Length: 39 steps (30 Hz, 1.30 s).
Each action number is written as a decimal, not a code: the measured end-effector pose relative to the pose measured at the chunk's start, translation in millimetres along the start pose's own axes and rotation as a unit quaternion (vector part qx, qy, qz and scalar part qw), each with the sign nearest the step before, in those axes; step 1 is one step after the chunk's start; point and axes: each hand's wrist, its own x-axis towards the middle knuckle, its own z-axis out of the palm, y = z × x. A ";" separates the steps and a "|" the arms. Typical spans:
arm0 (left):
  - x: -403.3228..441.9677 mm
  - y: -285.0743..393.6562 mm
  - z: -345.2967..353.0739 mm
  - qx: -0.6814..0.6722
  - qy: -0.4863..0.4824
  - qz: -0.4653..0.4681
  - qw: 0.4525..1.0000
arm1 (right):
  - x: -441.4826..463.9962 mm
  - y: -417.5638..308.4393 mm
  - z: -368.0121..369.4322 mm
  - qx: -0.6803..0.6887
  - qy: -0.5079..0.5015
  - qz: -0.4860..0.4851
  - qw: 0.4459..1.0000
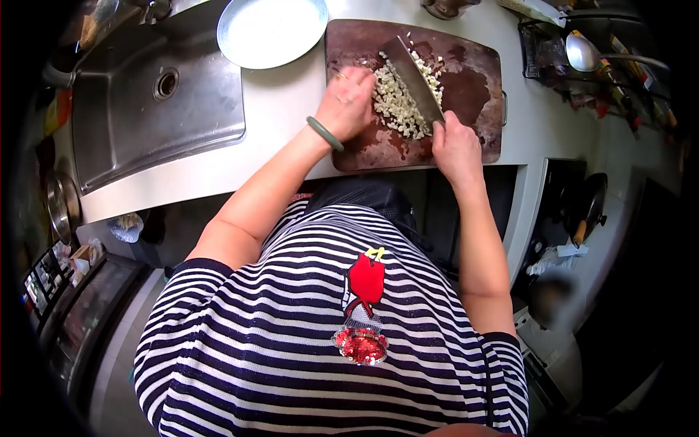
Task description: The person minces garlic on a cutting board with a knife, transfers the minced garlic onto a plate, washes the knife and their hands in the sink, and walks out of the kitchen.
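A dark red-brown cutting board (466, 80) lies on the counter, with a heap of finely chopped pale pieces (397, 102) on it. My right hand (457, 149) is closed round the handle of a cleaver (413, 79), whose blade points away to the upper left and rests among the pieces. At the heap's left edge is my left hand (349, 100), fingers curled and close together over the board; whatever may be between them is hidden. A green bangle (325, 134) circles my left wrist.
Left of the board, a white plate (273, 33) sits beside a steel sink (160, 131). To the right are a black rack (531, 54) and a metal ladle (582, 52). A pan (593, 200) stands at the lower right. The counter's front edge runs below the board.
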 end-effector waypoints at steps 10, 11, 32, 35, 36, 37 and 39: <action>5.4 25.5 6.1 -0.042 -0.008 0.034 0.999 | 34.8 57.3 -5.1 -0.109 0.072 0.064 0.989; 5.6 25.1 6.2 -0.043 -0.009 0.032 0.999 | 36.9 62.1 -0.3 -0.114 0.067 0.062 0.989; -11.5 18.9 16.6 -0.088 0.070 0.052 0.992 | 7.3 17.7 2.2 -0.020 0.008 -0.005 1.000; -9.3 18.7 16.0 -0.094 0.074 0.056 0.991 | 7.0 15.6 7.5 -0.038 0.006 -0.003 0.999; -9.9 20.0 16.0 -0.087 0.062 0.054 0.993 | 4.3 14.6 4.1 -0.038 0.006 -0.003 0.999; -8.8 20.7 16.0 -0.079 0.052 0.052 0.994 | 2.9 14.0 -0.4 -0.034 0.007 -0.005 0.999; -5.5 21.0 16.1 -0.070 0.046 0.050 0.995 | 4.8 12.4 -3.5 -0.031 0.008 -0.010 0.999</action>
